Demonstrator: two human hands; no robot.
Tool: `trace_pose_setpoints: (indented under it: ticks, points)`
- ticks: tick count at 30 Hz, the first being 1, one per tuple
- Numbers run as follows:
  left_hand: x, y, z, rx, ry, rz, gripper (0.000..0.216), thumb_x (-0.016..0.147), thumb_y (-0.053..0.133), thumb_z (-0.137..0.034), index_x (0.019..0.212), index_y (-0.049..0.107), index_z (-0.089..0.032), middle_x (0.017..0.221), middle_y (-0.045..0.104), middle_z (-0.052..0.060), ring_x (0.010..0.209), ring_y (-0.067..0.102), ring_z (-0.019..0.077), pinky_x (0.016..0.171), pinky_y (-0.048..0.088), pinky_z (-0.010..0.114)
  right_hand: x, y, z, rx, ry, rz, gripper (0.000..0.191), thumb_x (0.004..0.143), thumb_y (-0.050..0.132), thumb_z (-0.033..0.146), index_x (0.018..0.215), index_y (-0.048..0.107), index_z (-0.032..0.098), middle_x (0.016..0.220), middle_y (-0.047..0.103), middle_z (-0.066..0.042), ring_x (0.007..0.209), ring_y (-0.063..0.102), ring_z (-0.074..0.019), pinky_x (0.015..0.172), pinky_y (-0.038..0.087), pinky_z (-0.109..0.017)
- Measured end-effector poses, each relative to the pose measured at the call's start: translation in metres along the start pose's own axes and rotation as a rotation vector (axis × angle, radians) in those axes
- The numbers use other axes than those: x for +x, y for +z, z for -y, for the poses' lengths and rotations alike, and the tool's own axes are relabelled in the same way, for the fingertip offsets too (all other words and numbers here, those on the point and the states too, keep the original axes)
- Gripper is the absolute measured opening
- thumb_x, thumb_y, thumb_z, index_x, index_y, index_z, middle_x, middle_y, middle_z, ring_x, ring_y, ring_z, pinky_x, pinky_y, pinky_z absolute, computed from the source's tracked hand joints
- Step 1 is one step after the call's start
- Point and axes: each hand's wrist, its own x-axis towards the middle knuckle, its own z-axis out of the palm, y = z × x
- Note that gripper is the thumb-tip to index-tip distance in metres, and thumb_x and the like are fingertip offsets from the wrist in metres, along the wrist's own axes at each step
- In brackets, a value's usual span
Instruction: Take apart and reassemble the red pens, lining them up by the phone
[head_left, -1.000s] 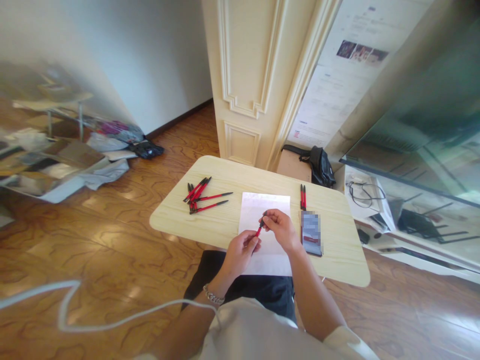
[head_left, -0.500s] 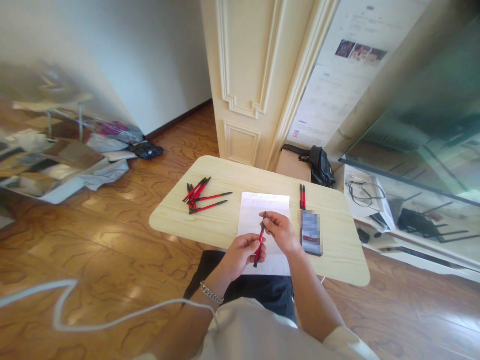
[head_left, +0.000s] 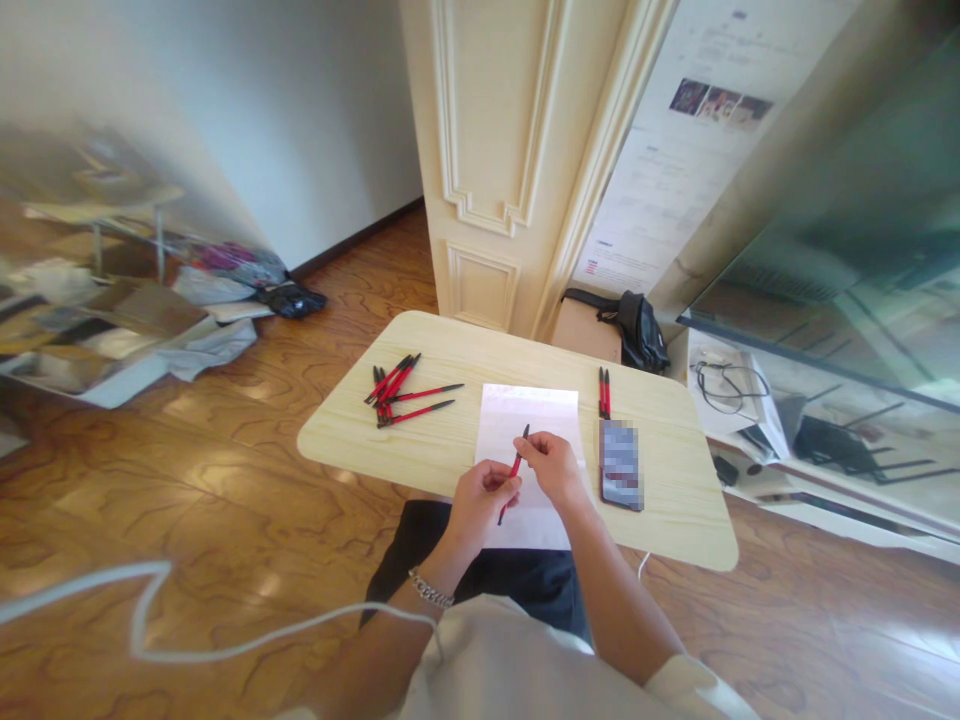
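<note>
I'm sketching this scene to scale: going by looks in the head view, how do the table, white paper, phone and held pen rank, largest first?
1. table
2. white paper
3. phone
4. held pen, partly covered by fingers but clearly slimmest

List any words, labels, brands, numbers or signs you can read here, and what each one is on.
No text can be read.
Wall poster: printed lines, too small and blurred.
Sheet of paper: faint marks near its far edge, illegible.
Phone: screen pixelated.
Held pen: no lettering discernible.
</note>
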Motion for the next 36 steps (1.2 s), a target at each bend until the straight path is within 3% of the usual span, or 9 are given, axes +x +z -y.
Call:
trace_pose_setpoints:
  ticks: [3,6,10,13,17,24,29,32,36]
  points:
    - [0.0,0.0,0.001,0.054,0.019,-0.036,0.025,0.065,0.076,-0.03,0.078,0.06,-0.016,0.061,0.064,0.0,0.053,0.059,0.0131,0.053,0.048,0.026,-0.003,0.007,-0.002,-0.065,0.0,-0.103,0.035,0.072,0.064,0.053,0.061,0.055,0.02,0.056,0.053,0.002,0.052,0.045,-0.0134,0.05,0.033,-0.026]
    - [-0.001,-0.001,0.0,0.032,0.009,0.008,0.026,0.064,0.077,-0.029,0.08,0.061,-0.016,0.064,0.064,0.0,0.054,0.059,0.0131,0.055,0.05,0.027,-0.006,0.009,-0.004,-0.061,0.0,-0.139,0.036,0.072,0.065,0.051,0.058,0.051,0.021,0.053,0.049,0.003,0.051,0.043,-0.0126,0.049,0.032,-0.026]
    - [-0.001,-0.002,-0.004,-0.063,-0.053,0.098,0.028,0.067,0.076,-0.032,0.086,0.063,-0.015,0.066,0.064,0.001,0.059,0.061,0.0137,0.06,0.052,0.028,-0.007,0.0,0.0,0.123,-0.01,-0.003,0.035,0.074,0.064,0.052,0.065,0.056,0.02,0.057,0.053,0.002,0.053,0.045,-0.0123,0.05,0.034,-0.025]
    - [-0.001,-0.003,-0.008,-0.111,-0.115,0.116,0.03,0.07,0.075,-0.035,0.089,0.064,-0.014,0.068,0.065,0.002,0.062,0.062,0.0139,0.064,0.053,0.029,-0.005,-0.01,0.009,0.325,0.02,0.099,0.035,0.08,0.058,0.053,0.087,0.064,0.019,0.077,0.065,-0.003,0.065,0.056,-0.0144,0.054,0.038,-0.025]
    - [-0.003,-0.002,-0.012,-0.16,-0.146,0.145,0.033,0.072,0.074,-0.037,0.093,0.065,-0.013,0.075,0.067,0.005,0.064,0.062,0.014,0.066,0.053,0.03,0.0,-0.016,0.017,0.453,0.023,0.13,0.039,0.08,0.059,0.048,0.109,0.064,0.022,0.096,0.069,-0.007,0.075,0.06,-0.0158,0.058,0.04,-0.025]
    - [-0.003,-0.002,-0.004,-0.086,-0.082,0.091,0.028,0.067,0.076,-0.033,0.083,0.065,-0.013,0.066,0.065,0.003,0.059,0.06,0.0131,0.06,0.05,0.027,0.002,-0.007,0.002,0.447,0.04,0.064,0.029,0.074,0.068,0.04,0.094,0.067,0.018,0.081,0.069,-0.005,0.066,0.056,-0.0136,0.058,0.039,-0.025]
    - [0.0,-0.003,0.005,0.016,0.003,0.033,0.026,0.067,0.076,-0.033,0.08,0.064,-0.014,0.064,0.064,0.002,0.057,0.06,0.0128,0.057,0.048,0.025,-0.001,-0.002,-0.003,0.48,0.047,0.027,0.023,0.07,0.073,0.037,0.08,0.064,0.019,0.067,0.06,0.002,0.055,0.046,-0.0093,0.053,0.035,-0.024]
    - [-0.001,-0.002,0.003,-0.007,-0.034,0.072,0.028,0.068,0.075,-0.034,0.085,0.066,-0.014,0.065,0.064,0.002,0.057,0.059,0.0129,0.058,0.048,0.026,-0.002,-0.004,-0.001,0.517,0.07,0.04,0.023,0.07,0.073,0.038,0.079,0.062,0.02,0.07,0.06,0.001,0.06,0.049,-0.0102,0.054,0.036,-0.023]
    - [-0.004,-0.001,-0.008,-0.1,-0.096,0.156,0.034,0.071,0.073,-0.038,0.094,0.069,-0.014,0.07,0.065,0.003,0.063,0.06,0.0132,0.065,0.051,0.028,-0.002,-0.009,0.004,0.568,0.101,0.133,0.029,0.077,0.065,0.045,0.094,0.066,0.021,0.086,0.066,-0.004,0.074,0.057,-0.0143,0.056,0.038,-0.023]
